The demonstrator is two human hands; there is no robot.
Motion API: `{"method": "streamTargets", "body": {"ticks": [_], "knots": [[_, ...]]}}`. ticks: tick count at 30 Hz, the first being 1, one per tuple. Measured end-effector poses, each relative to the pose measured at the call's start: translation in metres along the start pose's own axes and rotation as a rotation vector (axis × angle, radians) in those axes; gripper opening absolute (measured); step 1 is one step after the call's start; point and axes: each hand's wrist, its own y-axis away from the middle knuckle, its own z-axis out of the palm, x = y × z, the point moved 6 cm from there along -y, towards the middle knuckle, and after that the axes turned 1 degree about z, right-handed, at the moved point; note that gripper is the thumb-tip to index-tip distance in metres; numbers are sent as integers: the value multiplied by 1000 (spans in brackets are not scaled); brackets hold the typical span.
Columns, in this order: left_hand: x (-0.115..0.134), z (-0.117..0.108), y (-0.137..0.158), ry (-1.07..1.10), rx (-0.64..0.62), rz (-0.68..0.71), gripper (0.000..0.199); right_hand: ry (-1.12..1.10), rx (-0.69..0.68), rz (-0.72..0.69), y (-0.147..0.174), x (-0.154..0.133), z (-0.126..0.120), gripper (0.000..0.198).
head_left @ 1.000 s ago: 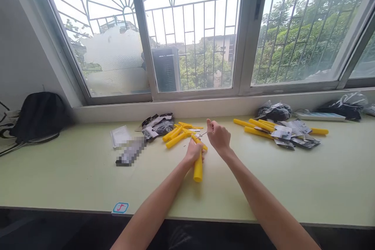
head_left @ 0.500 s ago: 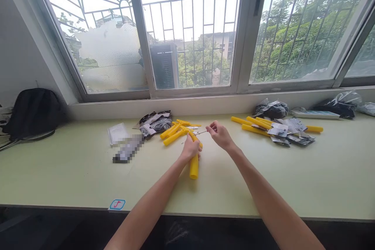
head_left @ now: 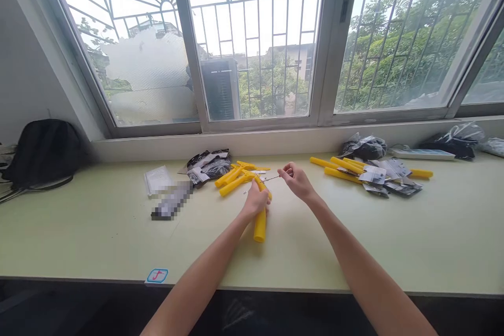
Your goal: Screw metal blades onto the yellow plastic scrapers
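Observation:
My left hand (head_left: 256,200) is wrapped round a yellow plastic tube (head_left: 260,227), whose open end points toward me. Between the fingers of my right hand (head_left: 293,178) is a thin metal rod-like tool (head_left: 271,178), perhaps a hex key or screwdriver; its kind is too small to be sure of. Its far tip meets the upper part of the tube, just above my left hand. Other yellow tube pieces (head_left: 233,187) lie joined or stacked just left of my left hand, with tiny bits of hardware (head_left: 244,191) beside them.
On the left are a black backpack (head_left: 45,152), a clear plastic bag (head_left: 158,180), a blurred packet (head_left: 173,202) and black packaging (head_left: 210,164). Yellow tubes (head_left: 342,175) and small packets (head_left: 388,176) lie at right, near a power strip (head_left: 423,154). The window stands behind the table.
Hardly anything differs. The near end of the tube has dipped very slightly toward me, and my right hand has shifted a touch with the thin tool.

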Motion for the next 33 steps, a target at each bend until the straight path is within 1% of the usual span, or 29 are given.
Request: {"method": "streamTargets", "body": {"ticks": [2, 5, 7, 9, 13, 15, 17, 19, 21, 23, 26, 27, 30, 33], "knots": [[0, 0, 1, -19, 9, -12, 62, 18, 6, 41, 2, -2, -2, 35], [2, 0, 2, -32, 10, -10, 61, 254, 38, 146, 6, -1, -7, 50], [3, -1, 4, -36, 17, -10, 60, 336, 34, 175, 7, 3, -8, 56], [6, -1, 6, -38, 23, -16, 58, 259, 5, 146, 5, 5, -6, 53], [8, -1, 7, -49, 28, -16, 54, -30, -40, 43, 1, 2, -4, 35], [7, -1, 6, -58, 29, 3, 53, -94, -30, 15, 1, -2, -5, 37], [6, -1, 5, -64, 31, 23, 51, -36, 1, 29, 2, -3, -7, 42], [4, -1, 3, -62, 33, 33, 49, 104, 32, 67, 3, 0, -8, 52], [4, -1, 3, -60, 32, 28, 48, 177, 30, 73, 3, 3, -7, 58], [4, -1, 4, -57, 35, 19, 50, 110, 5, 43, 1, 4, -5, 53], [5, -2, 4, -60, 39, 12, 51, -69, -26, -13, -1, 2, -4, 37], [6, -2, 4, -63, 39, 14, 50, -102, -28, -23, -1, 1, -4, 35], [5, -2, 4, -78, 41, 21, 49, -87, 2, -12, 1, -2, -4, 37], [5, -2, 4, -76, 47, 12, 56, -27, 50, 11, 5, -3, -2, 44]]}}
